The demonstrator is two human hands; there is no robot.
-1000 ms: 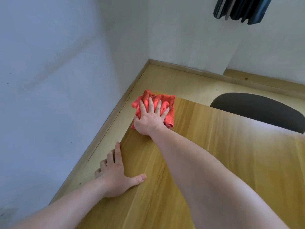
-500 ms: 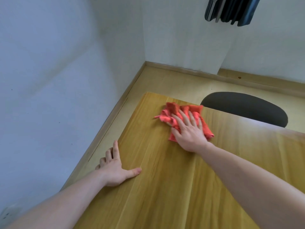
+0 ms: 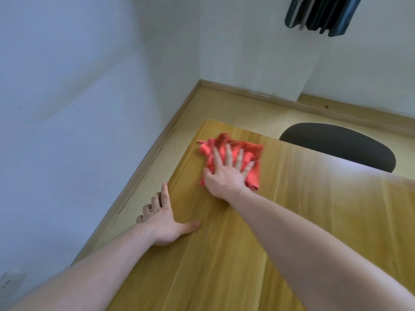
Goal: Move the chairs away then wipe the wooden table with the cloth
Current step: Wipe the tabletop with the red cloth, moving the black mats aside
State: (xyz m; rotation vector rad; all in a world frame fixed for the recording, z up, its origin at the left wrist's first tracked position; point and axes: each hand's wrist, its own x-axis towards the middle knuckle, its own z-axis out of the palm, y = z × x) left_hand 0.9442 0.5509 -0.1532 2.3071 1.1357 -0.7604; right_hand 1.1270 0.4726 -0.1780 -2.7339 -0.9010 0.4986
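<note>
The wooden table (image 3: 292,221) fills the lower right of the head view. A crumpled red cloth (image 3: 249,151) lies near its far left corner. My right hand (image 3: 226,173) presses flat on the cloth, fingers spread over it. My left hand (image 3: 164,218) rests on the table's left edge, thumb on the top and fingers curled over the side. A dark chair seat (image 3: 341,144) shows beyond the table's far edge.
White walls stand close on the left and at the back, meeting in a corner. A narrow strip of light wooden floor (image 3: 235,106) with a skirting board runs between walls and table. Dark items (image 3: 321,14) hang on the wall at top right.
My right hand slid the cloth from the far left corner to the right along the far edge, then back to the left and slightly nearer. My left hand stayed on the table's edge.
</note>
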